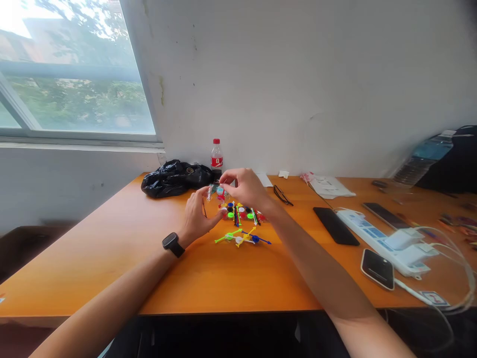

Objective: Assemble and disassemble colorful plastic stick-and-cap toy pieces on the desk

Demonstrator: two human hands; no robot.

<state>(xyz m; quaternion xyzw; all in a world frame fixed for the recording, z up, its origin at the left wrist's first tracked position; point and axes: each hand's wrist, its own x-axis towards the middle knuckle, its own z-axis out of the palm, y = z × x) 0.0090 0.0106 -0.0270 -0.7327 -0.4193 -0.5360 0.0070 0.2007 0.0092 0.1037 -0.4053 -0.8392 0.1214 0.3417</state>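
Both my hands are raised over the middle of the orange table (112,248). My left hand (197,216), with a black watch on its wrist, curls around a small clear plastic bag (218,193) with coloured bits inside. My right hand (244,186) pinches the top of the same bag from above. Just beneath them lies a heap of small coloured sticks and round pieces (242,214). Nearer to me sit some joined pieces: green, yellow, white and blue sticks on round hubs (242,237).
A black plastic bag (175,178) and a red-capped bottle (216,155) stand by the wall. Glasses (283,195), papers (328,186), phones (336,226), a white power strip (387,238) with cables and a large water bottle (423,161) fill the right side.
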